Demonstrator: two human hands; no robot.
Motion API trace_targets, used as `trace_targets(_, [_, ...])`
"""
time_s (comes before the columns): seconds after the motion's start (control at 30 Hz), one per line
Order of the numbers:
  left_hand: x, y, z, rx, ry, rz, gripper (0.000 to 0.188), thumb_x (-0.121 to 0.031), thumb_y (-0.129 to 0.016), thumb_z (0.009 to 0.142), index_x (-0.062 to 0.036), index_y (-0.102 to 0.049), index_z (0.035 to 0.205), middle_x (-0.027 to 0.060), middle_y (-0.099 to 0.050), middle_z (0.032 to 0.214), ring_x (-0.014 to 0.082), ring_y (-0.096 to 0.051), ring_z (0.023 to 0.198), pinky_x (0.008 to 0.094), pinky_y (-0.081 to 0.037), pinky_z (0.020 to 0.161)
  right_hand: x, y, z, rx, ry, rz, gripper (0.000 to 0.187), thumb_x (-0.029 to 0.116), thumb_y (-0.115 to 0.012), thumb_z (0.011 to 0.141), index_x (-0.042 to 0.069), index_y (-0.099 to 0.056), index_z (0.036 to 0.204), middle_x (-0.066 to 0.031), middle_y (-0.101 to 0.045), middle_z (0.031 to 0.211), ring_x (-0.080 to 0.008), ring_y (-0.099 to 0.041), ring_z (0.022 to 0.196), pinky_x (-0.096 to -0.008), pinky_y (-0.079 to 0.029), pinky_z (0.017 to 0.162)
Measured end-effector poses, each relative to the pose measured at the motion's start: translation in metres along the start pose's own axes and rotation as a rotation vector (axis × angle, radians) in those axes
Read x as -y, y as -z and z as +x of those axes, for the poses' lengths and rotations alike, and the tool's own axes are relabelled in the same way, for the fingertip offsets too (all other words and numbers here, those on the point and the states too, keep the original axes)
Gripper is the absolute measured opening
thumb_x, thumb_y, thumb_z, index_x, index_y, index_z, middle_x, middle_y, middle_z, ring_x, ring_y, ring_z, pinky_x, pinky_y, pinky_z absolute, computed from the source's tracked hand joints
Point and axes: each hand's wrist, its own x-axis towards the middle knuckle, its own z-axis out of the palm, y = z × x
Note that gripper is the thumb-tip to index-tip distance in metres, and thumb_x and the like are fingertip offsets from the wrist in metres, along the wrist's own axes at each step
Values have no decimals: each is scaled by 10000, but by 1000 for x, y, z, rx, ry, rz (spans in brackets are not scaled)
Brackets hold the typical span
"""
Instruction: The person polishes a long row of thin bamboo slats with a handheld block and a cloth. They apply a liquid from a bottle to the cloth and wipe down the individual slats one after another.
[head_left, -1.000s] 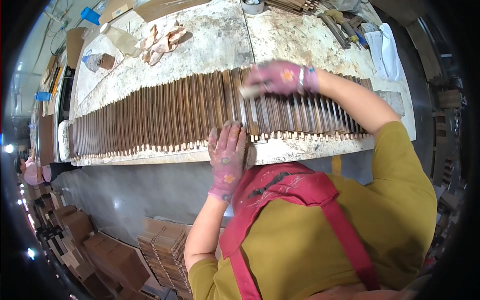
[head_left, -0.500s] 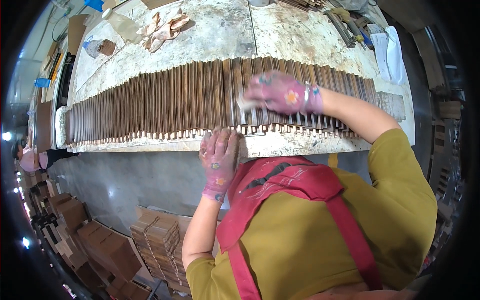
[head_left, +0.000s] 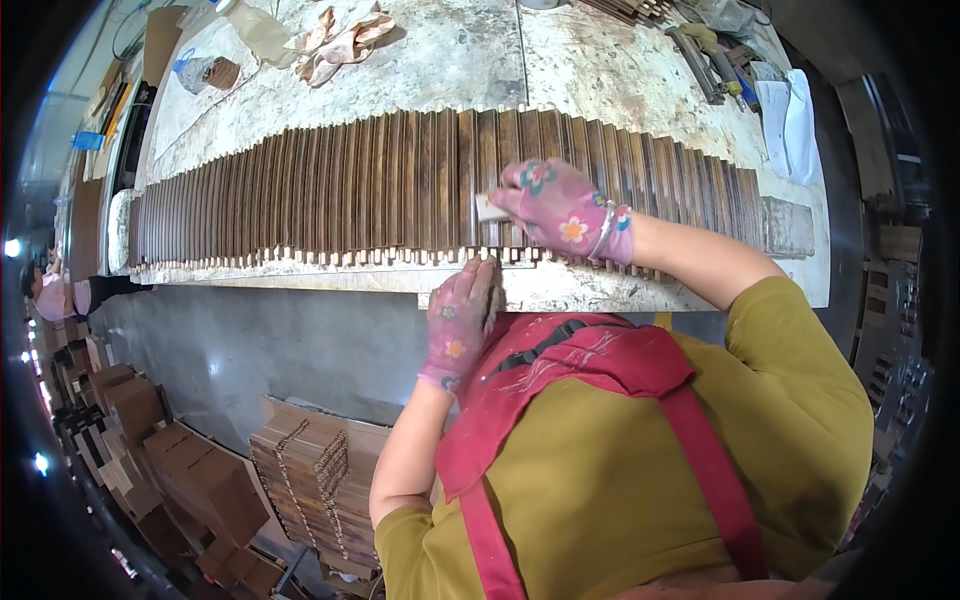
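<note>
A long row of dark wooden slats [head_left: 380, 190] lies side by side across a pale, stained workbench [head_left: 600, 80], their notched ends lined up along the near edge. The right hand [head_left: 560, 208], in a pink flowered glove, rests palm-down on the slats right of centre, its fingers closed on a small pale block [head_left: 490, 208] pressed against the wood; the bare forearm runs back to a mustard sleeve. The left hand [head_left: 460, 318], gloved alike, is raised with fingers together, their tips touching the slat ends at the bench edge, holding nothing. A crumpled rag [head_left: 340, 40] lies at the far side; stacked slats [head_left: 320, 480] stand on the floor below.
</note>
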Motion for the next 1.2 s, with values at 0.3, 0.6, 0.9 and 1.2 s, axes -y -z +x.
trace_targets(0.3, [15,13,1,7,-25,-138,518,-77,-649,767,-119,-576,1279,90,-612,1198,287,-593,1068,404,-458,918,-16,16,36,104,-152,20,329,354,-538,946,146,-613,1190,-70,-596,1032,-218,-612,827,-353,-535,718])
trace_targets(0.6, [25,16,13,32,53,-186,503,-29,-683,704,-89,-611,1198,110,-605,1113,310,-569,1068,406,-455,941,-13,-2,62,330,-144,60,280,200,-596,898,129,-597,1169,-96,-606,1012,-236,-619,871,-384,-520,721])
trace_targets(0.9, [22,10,10,-12,29,-185,485,-15,-663,722,-98,-621,1199,111,-605,1131,310,-566,1084,405,-456,957,-66,0,54,-66,-86,-4,291,277,-559,943,132,-597,1193,-118,-610,1079,-273,-627,870,-404,-524,752])
trace_targets(1.2, [26,9,11,-123,-32,-181,316,-134,-662,812,-58,-641,1118,125,-638,1032,316,-607,988,409,-492,868,12,11,5,250,196,244,239,224,-609,870,139,-660,1088,-109,-631,973,-258,-631,957,-393,-507,815])
